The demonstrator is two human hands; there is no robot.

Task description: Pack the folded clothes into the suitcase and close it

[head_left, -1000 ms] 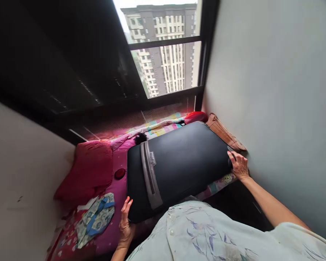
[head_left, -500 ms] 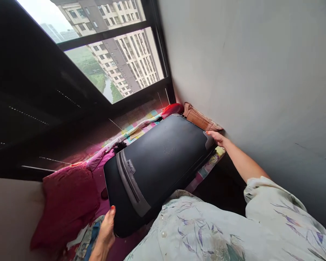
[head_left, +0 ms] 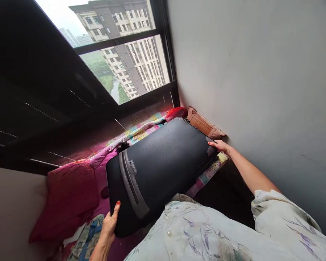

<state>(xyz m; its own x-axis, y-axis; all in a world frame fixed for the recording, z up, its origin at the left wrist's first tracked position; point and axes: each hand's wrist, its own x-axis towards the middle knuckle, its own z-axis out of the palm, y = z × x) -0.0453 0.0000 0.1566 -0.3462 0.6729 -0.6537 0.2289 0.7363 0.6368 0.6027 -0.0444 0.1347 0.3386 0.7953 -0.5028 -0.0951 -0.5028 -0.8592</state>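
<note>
A large black suitcase [head_left: 163, 156] with grey trim lies slanted across the middle of the view, its broad face up. On the near left corner, my left hand [head_left: 110, 222] grips the case, thumb on top and the other fingers hidden beneath. At the opposite end, my right hand [head_left: 220, 146] is closed over the grey corner patch, its lower fingers out of sight. A grey zipped strip [head_left: 132, 186] with a small lettered tag crosses the left part of the case. The near edge of the suitcase is close to my floral shirt [head_left: 195, 224].
A brown cushion [head_left: 203, 123] and a red item [head_left: 176, 113] sit beyond the case by the wall [head_left: 247, 72]. Dark red pillow [head_left: 67, 199] and patterned cloth [head_left: 87, 239] lie at left. Behind rises a dark-framed window [head_left: 125, 69].
My head view has shifted a little, so the scene sits slightly lower and farther right. Both hands keep their hold on the suitcase, and the left thumb has lifted a little along its face.
</note>
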